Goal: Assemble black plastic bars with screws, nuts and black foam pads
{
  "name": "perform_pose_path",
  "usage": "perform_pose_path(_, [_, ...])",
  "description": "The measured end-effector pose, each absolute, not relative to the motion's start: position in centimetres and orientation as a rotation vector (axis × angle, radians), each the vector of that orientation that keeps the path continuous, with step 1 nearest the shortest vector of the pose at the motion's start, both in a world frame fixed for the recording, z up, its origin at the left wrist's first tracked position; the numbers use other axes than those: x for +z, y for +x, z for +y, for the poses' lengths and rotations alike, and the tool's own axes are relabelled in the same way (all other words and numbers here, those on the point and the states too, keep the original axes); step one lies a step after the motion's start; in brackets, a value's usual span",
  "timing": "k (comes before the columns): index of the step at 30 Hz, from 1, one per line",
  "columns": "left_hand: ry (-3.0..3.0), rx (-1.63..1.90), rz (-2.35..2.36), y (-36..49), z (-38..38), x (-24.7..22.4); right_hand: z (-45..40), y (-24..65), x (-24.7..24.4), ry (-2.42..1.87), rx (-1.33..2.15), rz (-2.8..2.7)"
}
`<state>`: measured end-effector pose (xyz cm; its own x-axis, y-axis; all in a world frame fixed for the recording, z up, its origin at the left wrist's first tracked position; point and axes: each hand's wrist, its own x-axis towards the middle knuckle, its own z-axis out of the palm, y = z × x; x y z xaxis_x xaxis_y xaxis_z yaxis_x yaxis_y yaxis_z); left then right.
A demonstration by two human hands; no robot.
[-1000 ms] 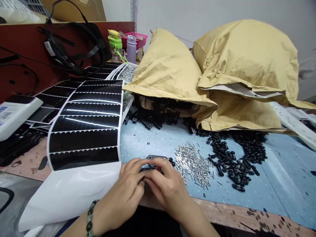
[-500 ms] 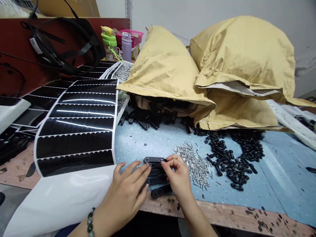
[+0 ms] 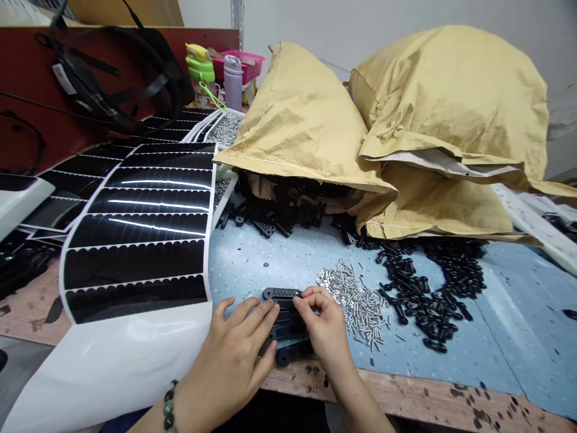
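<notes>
Several long black plastic bars lie side by side at the front edge of the blue mat. The farthest bar point(image 3: 279, 294) shows a row of small holes along its face. My left hand point(image 3: 238, 349) lies over the left ends of the bars, fingers stretched out and touching them. At the right end of the farthest bar, my right hand point(image 3: 325, 322) has thumb and forefinger pinched together; whatever is between the fingertips is too small to make out. The nearest bar point(image 3: 293, 352) sits slightly apart, tilted, partly under my right hand. Just beyond that hand is a heap of small silver pins point(image 3: 363, 310).
Small black parts point(image 3: 433, 300) are heaped at right. Big tan paper bags point(image 3: 311, 120) stand behind, one open with black bars spilling out. A sheet of black stickers point(image 3: 139, 231) curves over the left side. Bottles point(image 3: 232, 84) and a pink basket point(image 3: 252, 67) are at the back.
Both hands stay at the bars with almost the same pose. My left fingers have shifted very slightly; the whole view has moved a little.
</notes>
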<state>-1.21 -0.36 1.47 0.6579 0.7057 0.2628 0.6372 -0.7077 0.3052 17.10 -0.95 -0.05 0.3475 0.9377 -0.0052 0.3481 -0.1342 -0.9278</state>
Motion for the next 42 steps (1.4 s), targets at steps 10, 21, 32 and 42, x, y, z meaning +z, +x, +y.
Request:
perform_pose_path(10, [2.462, 0.579, 1.158, -0.1, 0.1, 2.0, -1.1, 18.1, 0.3, -1.989, 0.348, -1.698])
perform_pose_path(21, [2.113, 0.553, 1.016, -1.9, 1.3, 2.4, -1.5, 16.0, 4.7, -1.286, 0.514, -1.943])
perform_pose_path(32, [2.563, 0.498, 1.180, -2.0, 0.9, 1.2, 0.3, 17.3, 1.1, -1.622, 0.700, -1.220])
perform_pose_path(42, [2.635, 0.441, 1.146, -2.1, 1.0, 0.9, 0.6, 17.7, 0.1, -1.644, 0.761, -1.265])
